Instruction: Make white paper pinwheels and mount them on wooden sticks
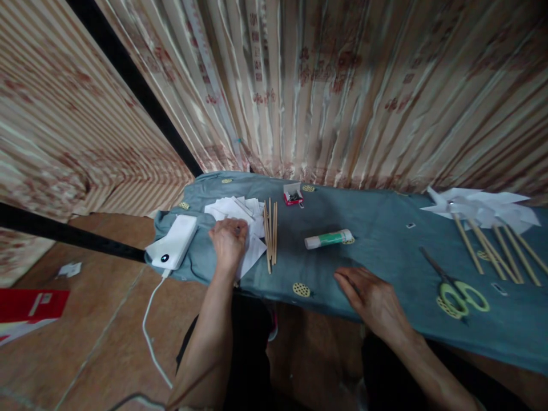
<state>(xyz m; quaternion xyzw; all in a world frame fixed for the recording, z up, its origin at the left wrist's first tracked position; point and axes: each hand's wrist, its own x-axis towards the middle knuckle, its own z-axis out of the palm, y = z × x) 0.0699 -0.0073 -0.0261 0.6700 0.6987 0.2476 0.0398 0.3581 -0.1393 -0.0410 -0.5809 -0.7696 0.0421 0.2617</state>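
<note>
My left hand (229, 242) rests on a pile of white paper squares (240, 214) at the left of a table under a blue-grey cloth (377, 228). Its fingers curl down onto the top sheet. My right hand (370, 297) lies flat on the cloth near the front edge, fingers stretched out and holding nothing. Several thin wooden sticks (270, 234) lie just right of the paper. A glue stick (329, 239) with a green label lies on its side between my hands, farther back.
A white power bank (173, 242) with a cable sits at the table's left end. A small red box (293, 195) stands at the back. Green-handled scissors (456, 288) and white paper pinwheels on sticks (483, 220) lie at the right. Striped curtains hang behind.
</note>
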